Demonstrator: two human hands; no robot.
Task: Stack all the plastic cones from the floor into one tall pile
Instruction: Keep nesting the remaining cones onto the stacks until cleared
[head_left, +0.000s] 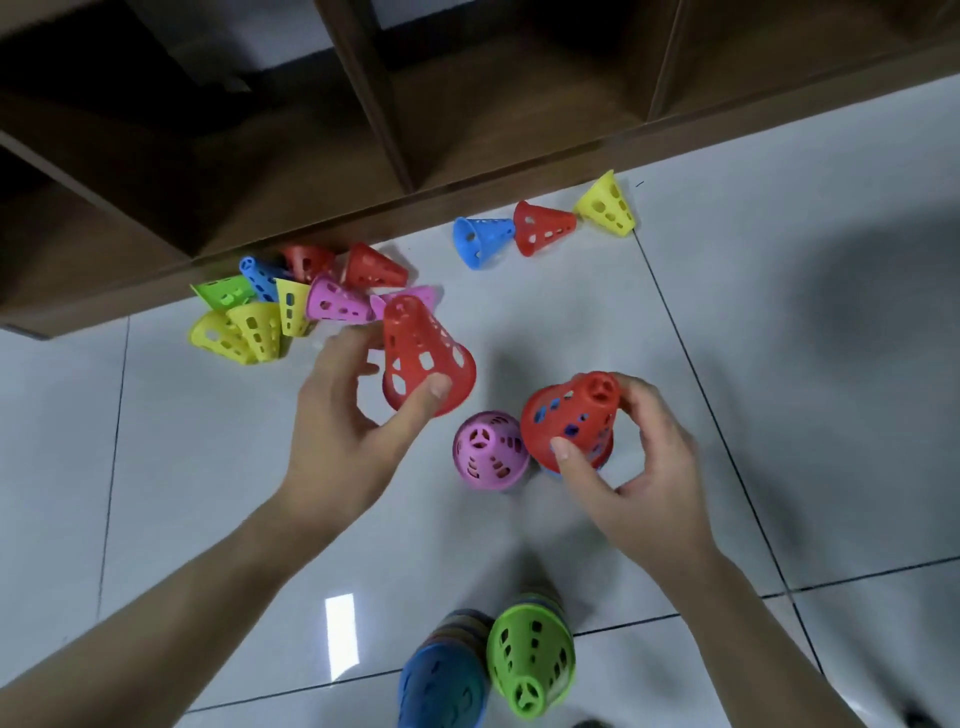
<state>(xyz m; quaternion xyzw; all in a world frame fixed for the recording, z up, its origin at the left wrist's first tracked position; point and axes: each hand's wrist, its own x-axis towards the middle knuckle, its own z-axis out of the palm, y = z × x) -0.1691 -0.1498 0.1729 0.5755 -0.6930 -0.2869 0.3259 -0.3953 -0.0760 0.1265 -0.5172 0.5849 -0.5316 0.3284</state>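
Note:
My left hand (345, 410) grips a red perforated cone (423, 353) above the floor, thumb on its wide rim. My right hand (628, 457) grips another red cone (569, 418) that sits on top of a short stack; a blue cone shows through its holes. A pink cone (488, 451) stands upright on the floor just left of that stack. Loose cones lie in a heap (291, 301) by the shelf: yellow, green, blue, pink and red. A blue cone (475, 241), a red cone (543, 228) and a yellow cone (610, 205) lie further right.
A dark wooden shelf unit (363, 171) runs along the far edge of the grey tiled floor (779, 338). Near the bottom edge stand two tall stacks, one topped by a green cone (530, 660), one by a blue cone (441, 686).

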